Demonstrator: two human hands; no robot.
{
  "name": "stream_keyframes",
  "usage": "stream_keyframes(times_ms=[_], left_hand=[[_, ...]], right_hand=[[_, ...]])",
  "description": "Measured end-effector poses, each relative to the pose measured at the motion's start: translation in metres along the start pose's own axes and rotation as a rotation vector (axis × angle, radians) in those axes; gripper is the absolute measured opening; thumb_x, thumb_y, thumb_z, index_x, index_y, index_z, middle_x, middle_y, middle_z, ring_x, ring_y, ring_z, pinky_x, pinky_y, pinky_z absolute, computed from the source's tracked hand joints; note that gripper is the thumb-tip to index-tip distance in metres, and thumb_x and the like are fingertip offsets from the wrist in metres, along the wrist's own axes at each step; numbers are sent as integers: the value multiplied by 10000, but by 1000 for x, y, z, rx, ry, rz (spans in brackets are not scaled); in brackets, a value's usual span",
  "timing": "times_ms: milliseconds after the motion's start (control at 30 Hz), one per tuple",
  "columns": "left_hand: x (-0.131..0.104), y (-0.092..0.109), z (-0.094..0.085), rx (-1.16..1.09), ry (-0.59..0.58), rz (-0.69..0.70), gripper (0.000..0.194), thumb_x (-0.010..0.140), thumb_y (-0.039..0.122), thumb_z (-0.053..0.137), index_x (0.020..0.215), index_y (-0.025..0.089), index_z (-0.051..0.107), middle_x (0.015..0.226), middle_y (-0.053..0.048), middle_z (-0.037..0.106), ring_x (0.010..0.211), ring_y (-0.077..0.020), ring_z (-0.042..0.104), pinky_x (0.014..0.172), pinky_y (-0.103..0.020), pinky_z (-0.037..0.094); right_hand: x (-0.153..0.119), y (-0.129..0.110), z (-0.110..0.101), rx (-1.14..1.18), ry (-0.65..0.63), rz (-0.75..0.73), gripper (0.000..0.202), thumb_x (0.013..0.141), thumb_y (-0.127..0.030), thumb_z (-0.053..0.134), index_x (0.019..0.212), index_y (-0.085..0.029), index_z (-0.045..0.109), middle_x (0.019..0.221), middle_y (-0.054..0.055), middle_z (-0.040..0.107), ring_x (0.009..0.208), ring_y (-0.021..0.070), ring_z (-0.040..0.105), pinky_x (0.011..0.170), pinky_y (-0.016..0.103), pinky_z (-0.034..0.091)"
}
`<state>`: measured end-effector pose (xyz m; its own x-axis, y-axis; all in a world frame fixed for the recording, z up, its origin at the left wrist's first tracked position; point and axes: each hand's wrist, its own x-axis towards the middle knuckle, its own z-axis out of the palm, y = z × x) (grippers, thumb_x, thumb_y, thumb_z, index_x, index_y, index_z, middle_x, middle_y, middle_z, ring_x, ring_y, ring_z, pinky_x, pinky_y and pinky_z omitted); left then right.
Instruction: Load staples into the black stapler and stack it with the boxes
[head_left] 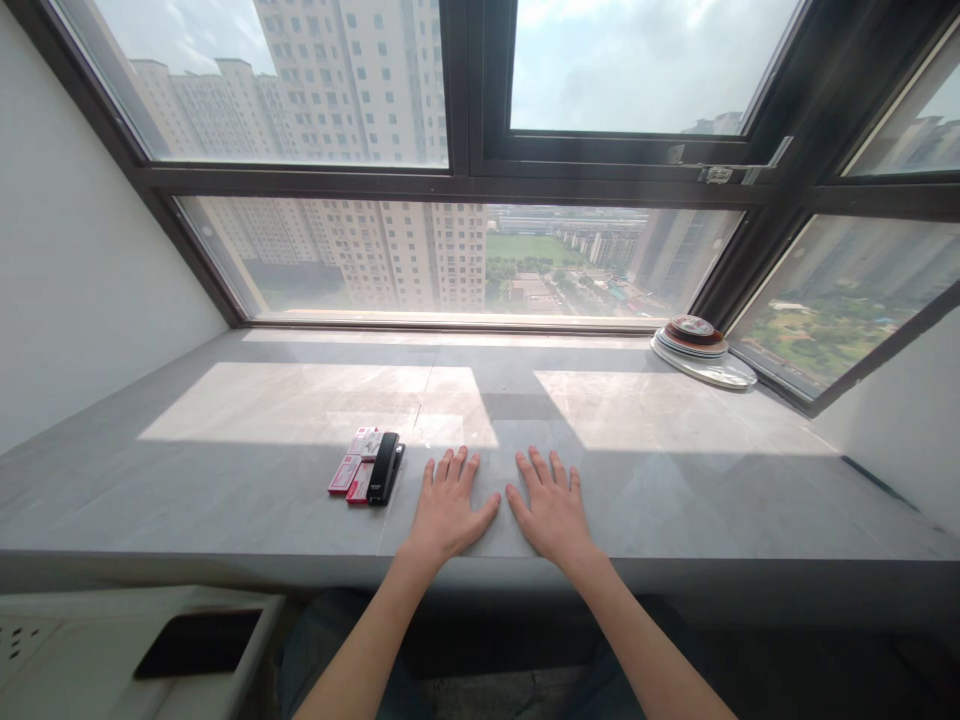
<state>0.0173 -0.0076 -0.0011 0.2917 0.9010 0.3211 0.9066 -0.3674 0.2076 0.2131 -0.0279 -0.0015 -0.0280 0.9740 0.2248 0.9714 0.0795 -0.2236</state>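
Observation:
My left hand (448,508) lies flat on the grey stone windowsill (262,520), palm down with fingers spread. Beside it, my right hand (551,505) rests the same way, the two thumbs close but apart. Neither hand holds anything. A black stapler (383,470) lies to the left of my left hand, a short gap away. Against the stapler's left side sit several small red-and-white boxes (345,474), partly overlapped by it.
A stack of plates (691,338) stands in the far right corner by the window frame (450,183). Low at the left is a white surface (82,660) with a dark rectangular opening or object (199,643). The sill's front edge (300,556) runs under my wrists.

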Motion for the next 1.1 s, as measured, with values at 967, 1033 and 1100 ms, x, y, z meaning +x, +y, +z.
stream_keyframes(times_ms=[967, 1033, 1100], left_hand=[[-79, 15, -28, -12, -24, 20, 609, 1001, 456, 450, 1571, 273, 341, 1639, -69, 327, 1540, -334, 212, 1230, -590, 250], [-99, 15, -28, -14, -36, 36, 561, 999, 394, 455, 1536, 240, 404, 1590, -84, 416, 1507, -327, 308, 1217, -574, 313], [-116, 13, -30, -33, -41, 63, 526, 991, 334, 456, 1508, 238, 443, 1546, -85, 479, 1468, -318, 389, 1187, -570, 379]], right_hand=[[39, -90, 7, 427, -113, -91, 655, 961, -505, 486, 1539, -221, 365, 1577, 139, 387, 1479, 328, 282, 1200, 564, 181], [56, -133, 12, 587, -80, -215, 665, 959, -519, 501, 1528, -212, 346, 1533, 131, 422, 1411, 270, 382, 1157, 430, 320], [73, -173, 17, 652, -83, -205, 664, 929, -569, 544, 1463, -199, 408, 1441, 138, 479, 1312, 272, 461, 1074, 397, 405]])
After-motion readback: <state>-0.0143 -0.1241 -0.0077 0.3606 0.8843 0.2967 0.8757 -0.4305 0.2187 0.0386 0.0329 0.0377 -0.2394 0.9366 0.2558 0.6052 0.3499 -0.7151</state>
